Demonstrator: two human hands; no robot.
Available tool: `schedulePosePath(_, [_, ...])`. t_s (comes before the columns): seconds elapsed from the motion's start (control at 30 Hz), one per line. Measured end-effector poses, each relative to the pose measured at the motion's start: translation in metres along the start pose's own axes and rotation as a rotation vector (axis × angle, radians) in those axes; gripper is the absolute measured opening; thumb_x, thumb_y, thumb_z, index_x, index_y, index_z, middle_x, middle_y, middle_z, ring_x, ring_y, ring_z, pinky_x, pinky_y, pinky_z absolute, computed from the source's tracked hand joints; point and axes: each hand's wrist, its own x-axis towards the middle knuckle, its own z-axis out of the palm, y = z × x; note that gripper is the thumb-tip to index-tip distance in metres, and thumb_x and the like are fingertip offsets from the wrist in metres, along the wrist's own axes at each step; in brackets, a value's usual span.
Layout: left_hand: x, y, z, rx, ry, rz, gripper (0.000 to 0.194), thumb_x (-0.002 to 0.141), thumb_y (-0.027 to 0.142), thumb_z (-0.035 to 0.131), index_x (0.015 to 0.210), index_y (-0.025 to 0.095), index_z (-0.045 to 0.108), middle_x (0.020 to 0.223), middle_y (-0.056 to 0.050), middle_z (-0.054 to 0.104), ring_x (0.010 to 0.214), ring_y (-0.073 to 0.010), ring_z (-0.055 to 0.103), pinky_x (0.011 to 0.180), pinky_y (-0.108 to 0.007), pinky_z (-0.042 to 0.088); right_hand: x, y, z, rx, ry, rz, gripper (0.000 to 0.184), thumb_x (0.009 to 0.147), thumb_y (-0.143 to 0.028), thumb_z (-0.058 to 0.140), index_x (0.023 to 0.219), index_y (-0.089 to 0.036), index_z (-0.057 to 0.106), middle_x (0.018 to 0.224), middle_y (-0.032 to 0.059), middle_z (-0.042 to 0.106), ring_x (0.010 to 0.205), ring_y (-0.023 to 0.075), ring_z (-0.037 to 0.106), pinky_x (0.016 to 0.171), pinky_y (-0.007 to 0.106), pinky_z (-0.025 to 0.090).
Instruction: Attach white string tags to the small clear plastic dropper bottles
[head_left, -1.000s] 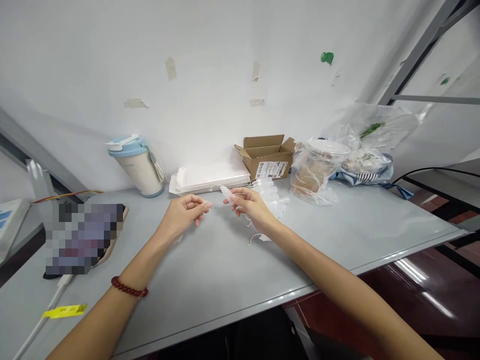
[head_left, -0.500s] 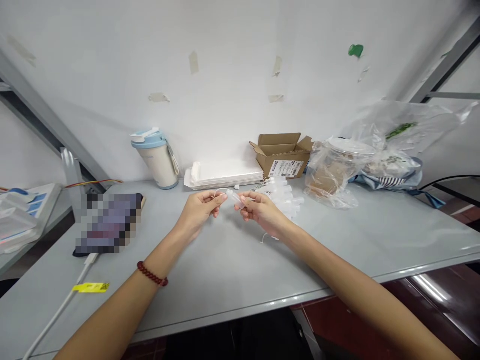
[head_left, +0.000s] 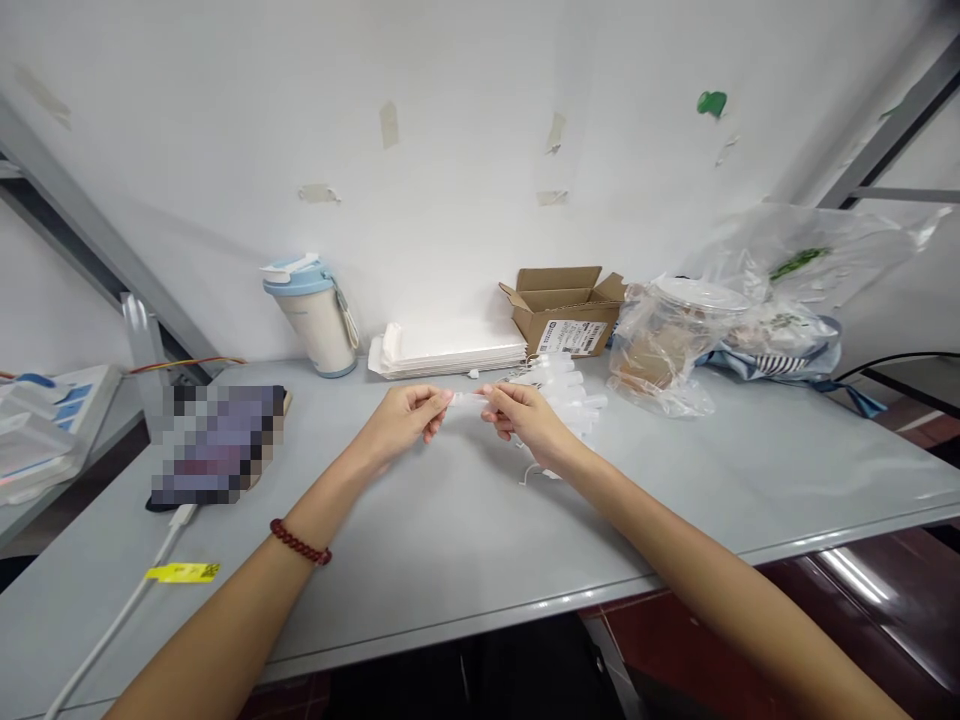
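Note:
A small clear plastic tube is held level between both hands, above the grey table. My left hand pinches its left end with closed fingertips; a red bead bracelet sits on that wrist. My right hand grips the tube's right end, fingers curled. Just behind my right hand lies a pile of several more clear tubes. A few small white bits lie on the table under my right wrist.
Against the wall stand a blue-lidded cup, a stack of white flat packs, an open cardboard box and plastic bags with containers. A blurred-out object and a white cable with a yellow tag lie left.
My hands have come together: a second ago they were apart, the tube in my right hand only. Now both grip the tube, turned level. The camera view has shifted left.

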Motion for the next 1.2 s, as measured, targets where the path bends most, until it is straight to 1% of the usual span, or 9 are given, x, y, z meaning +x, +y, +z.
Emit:
schedulePosePath(0.1, [-0.001, 0.001, 0.002, 0.016, -0.003, 0.011, 0.037, 0.078, 0.050, 0.057, 0.066, 0.015, 0.056, 0.057, 0.002, 0.052, 0.049, -0.0086, 0.047, 0.052, -0.024, 0.039, 0.000, 0.001, 0.000, 0.021, -0.011, 0.001, 0.031, 0.078, -0.046, 0.055, 0.080, -0.015, 0.057, 0.058, -0.0045, 0.047, 0.046, 0.0054, 0.030, 0.046, 0.022, 0.028])
schedulePosePath(0.27, [-0.003, 0.003, 0.005, 0.032, 0.000, 0.026, 0.035, 0.076, 0.048, 0.059, 0.069, 0.014, 0.059, 0.066, -0.001, 0.057, 0.055, -0.0121, 0.056, 0.054, -0.027, 0.047, -0.002, 0.000, 0.000, 0.040, -0.033, 0.025, 0.033, 0.078, -0.049, 0.056, 0.077, -0.016, 0.054, 0.053, -0.0063, 0.044, 0.043, 0.0043, 0.027, 0.043, 0.021, 0.024])
schedulePosePath(0.53, [-0.003, 0.006, 0.007, 0.018, 0.011, 0.142, 0.030, 0.074, 0.041, 0.064, 0.089, 0.015, 0.066, 0.080, -0.004, 0.064, 0.081, -0.0198, 0.063, 0.070, -0.034, 0.055, -0.001, 0.001, -0.004, 0.197, -0.062, 0.129, 0.034, 0.076, -0.048, 0.060, 0.086, -0.016, 0.053, 0.053, -0.0063, 0.047, 0.041, 0.0034, 0.026, 0.043, 0.020, 0.021])
schedulePosePath(0.67, [-0.005, 0.009, 0.005, 0.010, 0.018, 0.132, 0.028, 0.073, 0.038, 0.066, 0.089, 0.015, 0.068, 0.077, -0.004, 0.065, 0.075, -0.0176, 0.062, 0.070, -0.032, 0.054, 0.000, 0.000, -0.006, 0.240, -0.087, 0.138, 0.034, 0.076, -0.049, 0.060, 0.083, -0.016, 0.052, 0.051, -0.0081, 0.041, 0.040, 0.0029, 0.024, 0.042, 0.020, 0.019])
schedulePosePath(0.77, [-0.007, 0.011, 0.004, -0.054, -0.026, 0.067, 0.025, 0.075, 0.040, 0.065, 0.076, 0.015, 0.067, 0.071, -0.003, 0.064, 0.066, -0.0158, 0.061, 0.065, -0.031, 0.054, -0.001, -0.002, -0.006, 0.230, -0.101, 0.126, 0.033, 0.078, -0.048, 0.059, 0.082, -0.016, 0.052, 0.050, -0.0092, 0.036, 0.040, 0.0028, 0.022, 0.042, 0.019, 0.019])
schedulePosePath(0.87, [-0.007, 0.012, 0.003, -0.096, -0.043, -0.006, 0.027, 0.073, 0.041, 0.066, 0.067, 0.014, 0.066, 0.067, -0.003, 0.063, 0.060, -0.0147, 0.060, 0.061, -0.030, 0.053, -0.002, -0.002, -0.005, 0.201, -0.105, 0.111, 0.031, 0.079, -0.047, 0.056, 0.081, -0.016, 0.052, 0.050, -0.0087, 0.037, 0.040, 0.0031, 0.023, 0.042, 0.020, 0.020])
schedulePosePath(0.93, [-0.007, 0.012, 0.004, -0.084, -0.022, -0.014, 0.027, 0.071, 0.041, 0.068, 0.069, 0.014, 0.068, 0.066, -0.004, 0.064, 0.061, -0.0157, 0.061, 0.062, -0.030, 0.053, -0.003, -0.001, -0.003, 0.172, -0.094, 0.105, 0.031, 0.080, -0.047, 0.055, 0.080, -0.016, 0.051, 0.050, -0.0080, 0.039, 0.040, 0.0034, 0.023, 0.041, 0.020, 0.021])
schedulePosePath(1.03, [-0.006, 0.012, 0.006, -0.016, 0.012, 0.034, 0.027, 0.068, 0.039, 0.070, 0.079, 0.015, 0.070, 0.072, -0.005, 0.068, 0.068, -0.0181, 0.063, 0.067, -0.032, 0.054, -0.003, 0.001, -0.002, 0.138, -0.068, 0.107, 0.033, 0.080, -0.049, 0.054, 0.081, -0.016, 0.051, 0.051, -0.0080, 0.039, 0.040, 0.0035, 0.022, 0.041, 0.020, 0.021])
schedulePosePath(1.2, [-0.005, 0.008, 0.007, 0.040, 0.056, 0.086, 0.027, 0.068, 0.037, 0.071, 0.086, 0.016, 0.071, 0.079, -0.004, 0.070, 0.069, -0.0164, 0.064, 0.071, -0.031, 0.053, -0.002, 0.002, -0.005, 0.148, -0.046, 0.110, 0.037, 0.078, -0.053, 0.057, 0.082, -0.016, 0.052, 0.050, -0.0090, 0.037, 0.039, 0.0032, 0.023, 0.040, 0.020, 0.021])
